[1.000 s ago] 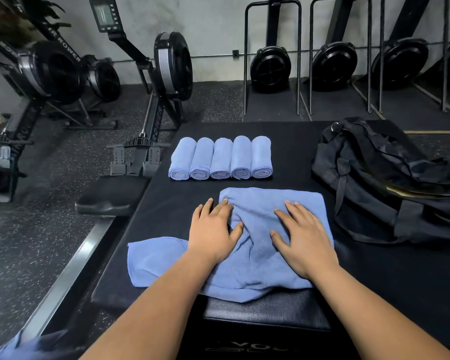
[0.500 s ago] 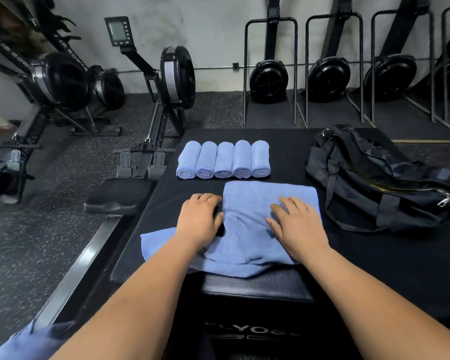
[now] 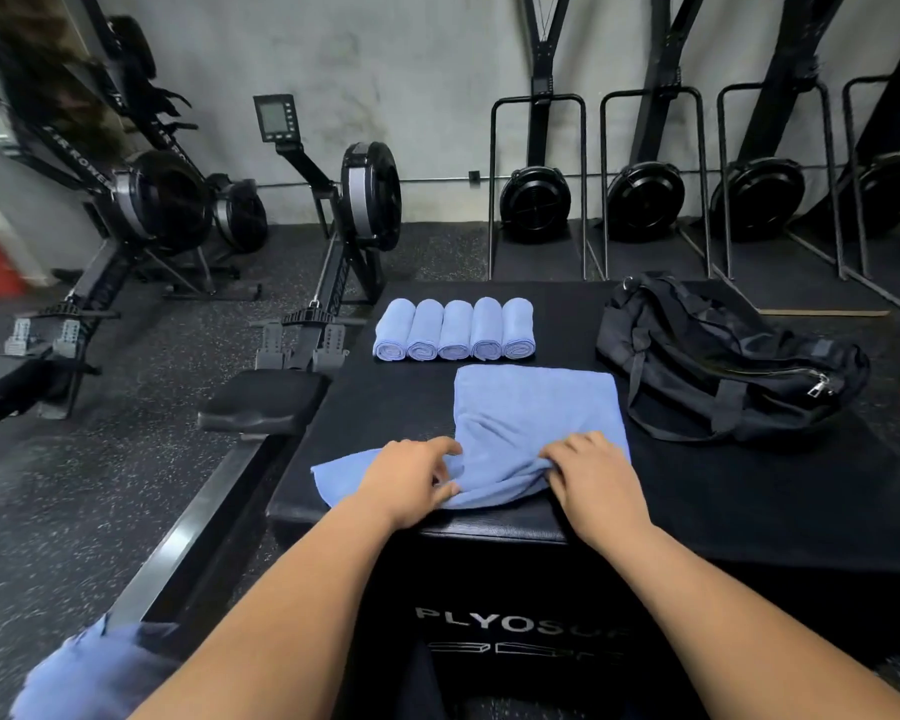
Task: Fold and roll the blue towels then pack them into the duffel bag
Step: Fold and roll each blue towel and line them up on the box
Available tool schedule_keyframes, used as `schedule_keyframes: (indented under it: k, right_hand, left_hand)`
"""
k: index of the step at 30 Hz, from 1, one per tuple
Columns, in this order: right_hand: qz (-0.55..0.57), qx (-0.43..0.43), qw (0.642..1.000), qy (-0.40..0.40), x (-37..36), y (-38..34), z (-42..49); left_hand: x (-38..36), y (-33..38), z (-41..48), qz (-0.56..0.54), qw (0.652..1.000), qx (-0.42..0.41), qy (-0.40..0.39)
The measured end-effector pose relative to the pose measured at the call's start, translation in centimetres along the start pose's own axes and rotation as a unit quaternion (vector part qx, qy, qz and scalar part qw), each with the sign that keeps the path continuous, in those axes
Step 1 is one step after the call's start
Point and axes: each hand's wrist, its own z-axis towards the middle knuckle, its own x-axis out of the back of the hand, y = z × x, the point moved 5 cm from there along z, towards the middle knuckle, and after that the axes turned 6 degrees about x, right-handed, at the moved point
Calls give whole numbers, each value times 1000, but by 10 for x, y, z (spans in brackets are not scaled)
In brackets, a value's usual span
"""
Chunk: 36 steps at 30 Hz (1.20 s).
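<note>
presently, flat towel (image 3: 536, 407): laid lengthwise on the black padded box (image 3: 749, 491), far end smoothed, near edge bunched, one flap trailing left; a narrow strip seems wanted before rolling.
left hand (image 3: 411, 480): the near edge is pinched between thumb and curled fingers, likely so the flap can be tucked in.
right hand (image 3: 593, 475): fingers are curled round the bunched near edge, so a roll could be started evenly.
rolled towels (image 3: 455, 330): five are lined up touching, just beyond the flat one, kept ready for packing.
duffel bag (image 3: 723, 366): set to the right, apart from the towels; nothing is seen packed.
blue cloth (image 3: 89, 672): blurred at lower left, perhaps awaiting folding.
</note>
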Motion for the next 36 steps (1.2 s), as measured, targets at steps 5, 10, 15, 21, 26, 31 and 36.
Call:
schedule_keyframes:
  k: [5,10,15,21,26,31,36]
  right_hand:
    - [-14,-111,990,88,37,4,13]
    - [81,-51,995,-8,25,-11,9]
    - [53,37,989,-134,-8,-23,-1]
    - [60,34,993,-100,-13,-16,-2]
    - [53,-33,997,39,15,12,8]
    - [-2,-40,994,101,28,20,2]
    - [46,92,994,-17,0,-6,-23]
  left_hand:
    - [13,12,-1,-339,936,78,43]
    - [24,-11,-1,-346,897,201,189]
    - [0,-11,-2,-208,965,132,93]
    - [-28,-5,-9,-39,995,60,74]
    - [-14,2,1,-54,988,71,126]
    - [-13,11,1,-111,978,74,160]
    - [-27,19,-9,-50,979,-51,190]
